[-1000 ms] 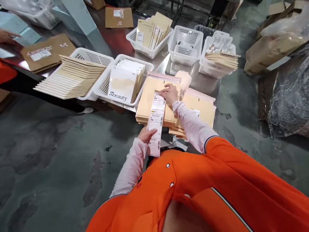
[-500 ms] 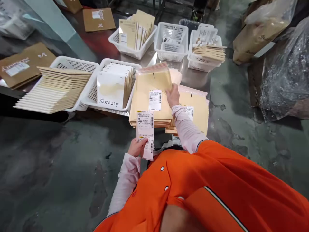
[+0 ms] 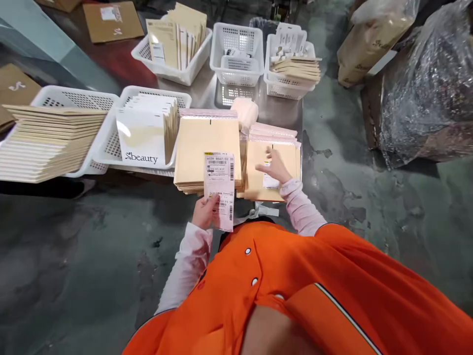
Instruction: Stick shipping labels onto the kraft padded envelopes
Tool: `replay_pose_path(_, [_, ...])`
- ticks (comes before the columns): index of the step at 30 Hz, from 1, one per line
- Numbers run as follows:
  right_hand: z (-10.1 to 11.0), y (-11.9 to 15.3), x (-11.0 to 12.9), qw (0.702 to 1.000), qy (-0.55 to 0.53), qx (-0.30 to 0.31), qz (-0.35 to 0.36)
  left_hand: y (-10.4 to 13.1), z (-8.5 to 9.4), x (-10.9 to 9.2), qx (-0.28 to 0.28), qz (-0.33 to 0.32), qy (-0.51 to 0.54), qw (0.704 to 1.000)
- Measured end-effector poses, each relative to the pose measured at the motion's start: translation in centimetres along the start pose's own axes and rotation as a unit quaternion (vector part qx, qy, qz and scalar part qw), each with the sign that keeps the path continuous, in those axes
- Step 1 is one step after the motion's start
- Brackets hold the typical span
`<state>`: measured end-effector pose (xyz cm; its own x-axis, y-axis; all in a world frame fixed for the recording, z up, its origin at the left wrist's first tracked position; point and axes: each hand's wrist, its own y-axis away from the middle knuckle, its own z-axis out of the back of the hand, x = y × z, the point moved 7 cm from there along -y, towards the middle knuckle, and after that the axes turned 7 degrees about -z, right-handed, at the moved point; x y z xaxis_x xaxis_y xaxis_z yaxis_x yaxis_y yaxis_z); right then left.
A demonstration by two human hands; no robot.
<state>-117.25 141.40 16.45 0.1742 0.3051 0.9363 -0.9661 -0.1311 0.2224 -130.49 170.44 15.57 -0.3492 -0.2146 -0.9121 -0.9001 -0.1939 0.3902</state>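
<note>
The right hand [image 3: 275, 166] has just moved an envelope. A moment ago it held one by the edge, on top of the big pile [image 3: 197, 140] of envelopes. Now an envelope with a label [image 3: 271, 182] lies on the small pile [image 3: 253, 180], just to the right of the big pile. It looks like the same one. So it seems one more is labelled and put aside, and the big pile has a new top envelope. The part of it I can see has no label.

The right hand is wide open with its fingers spread, and it holds nothing. It is over the small pile, but I cannot tell if it touches it. The left hand [image 3: 203, 213] is closed, pinching a paper strip [image 3: 219, 172] of two labels. The strip sticks up over the front edge of the big pile, so it hides some of the top envelope.

A pink bundle [image 3: 245, 114] sits close behind the big pile, on its right, and could get bumped. A white basket [image 3: 104, 155] full of white envelopes [image 3: 141, 133] crowds its left side. Farther left is another basket [image 3: 79, 96] with cream envelopes [image 3: 55, 140] poking out. Behind the big pile, across the shiny tabletop [image 3: 284, 112], are three more baskets [image 3: 183, 76].
</note>
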Motion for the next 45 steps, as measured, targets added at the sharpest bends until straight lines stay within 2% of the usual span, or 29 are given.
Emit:
replay_pose_path(2, [-6.8, 1.3, 2.5, 0.993, -0.058, 0.101, 0.024, -0.1, -1.1, -1.2, 0.024, -0.028, -0.046, 0.998])
replay_pose_path(4, [-11.1, 3.0, 4.1, 0.986, -0.084, 0.14, 0.023, -0.3, -1.3, -3.1, 0.016, -0.092, -0.066, 0.993])
replay_pose_path(5, [-12.6, 3.8, 4.6, 0.984, -0.077, 0.161, 0.018, -0.3, -1.1, -4.0, 0.002, -0.13, -0.059, 0.99])
replay_pose_path(7, [-13.9, 4.7, 5.4, 0.98, -0.045, 0.191, 0.011, -0.3, -0.6, -5.4, -0.03, -0.182, -0.023, 0.983])
replay_pose_path(9, [-13.6, 4.5, 6.3, 0.983, -0.018, 0.183, 0.023, -0.4, -0.3, -5.4, -0.048, -0.186, 0.003, 0.981])
replay_pose_path(11, [-12.8, 3.8, 7.5, 0.988, 0.002, 0.145, 0.042, -0.6, -0.2, -4.7, -0.076, -0.168, 0.011, 0.983])
replay_pose_path(15, [-13.2, 2.3, 9.2, 0.988, 0.065, 0.13, 0.056, -1.0, 0.6, -2.8, -0.176, -0.126, 0.038, 0.976])
replay_pose_path(16, [-13.5, 1.6, 9.7, 0.986, 0.088, 0.126, 0.066, -1.3, 0.7, -2.4, -0.179, -0.112, 0.052, 0.976])
replay_pose_path(18, [-13.9, -0.7, 10.7, 0.981, 0.144, 0.092, 0.094, -2.1, 0.6, -1.6, -0.137, -0.072, 0.081, 0.985])
replay_pose_path(20, [-14.0, -4.2, 11.8, 0.975, 0.188, 0.036, 0.109, -2.8, 0.8, -0.5, -0.085, -0.021, 0.104, 0.991])
replay_pose_path(22, [-14.0, -8.2, 12.5, 0.967, 0.236, -0.016, 0.095, -2.8, 1.8, 1.0, -0.076, 0.021, 0.103, 0.991])
replay_pose_path(24, [-14.0, -11.5, 12.6, 0.957, 0.277, -0.04, 0.078, -2.3, 3.3, 2.9, -0.106, 0.048, 0.083, 0.99])
replay_pose_path(26, [-13.8, -13.5, 12.5, 0.945, 0.314, -0.045, 0.079, -1.0, 4.7, 4.9, -0.132, 0.075, 0.059, 0.987])
replay_pose_path(28, [-12.7, -14.1, 11.7, 0.934, 0.346, -0.073, 0.061, 0.7, 5.9, 6.8, -0.149, 0.1, 0.057, 0.982])
replay_pose_path(31, [-9.8, -13.7, 9.0, 0.917, 0.376, -0.122, -0.062, 2.8, 7.2, 8.1, -0.163, 0.108, 0.082, 0.977])
replay_pose_path(33, [-8.9, -13.0, 7.5, 0.917, 0.36, -0.124, -0.117, 3.2, 7.7, 7.7, -0.159, 0.093, 0.089, 0.979])
replay_pose_path(34, [-8.8, -12.8, 7.3, 0.919, 0.354, -0.129, -0.114, 3.0, 7.8, 7.2, -0.152, 0.082, 0.087, 0.981])
replay_pose_path(37, [-9.3, -12.5, 8.3, 0.921, 0.347, -0.17, -0.037, 1.6, 7.4, 5.1, -0.126, 0.049, 0.069, 0.988])
replay_pose_path(39, [-9.5, -12.5, 8.9, 0.925, 0.331, -0.184, -0.012, 0.5, 6.7, 3.4, -0.112, 0.025, 0.054, 0.992])
replay_pose_path(42, [-8.4, -12.0, 8.2, 0.93, 0.285, -0.215, -0.086, -0.7, 5.1, 1.4, -0.098, -0.004, 0.065, 0.993])
replay_pose_path(44, [-7.8, -11.6, 7.4, 0.93, 0.258, -0.217, -0.144, -0.9, 4.0, 0.7, -0.088, -0.006, 0.075, 0.993])
replay_pose_path(45, [-7.7, -11.4, 7.4, 0.935, 0.243, -0.215, -0.145, -1.0, 3.5, 0.6, -0.083, -0.001, 0.075, 0.994])
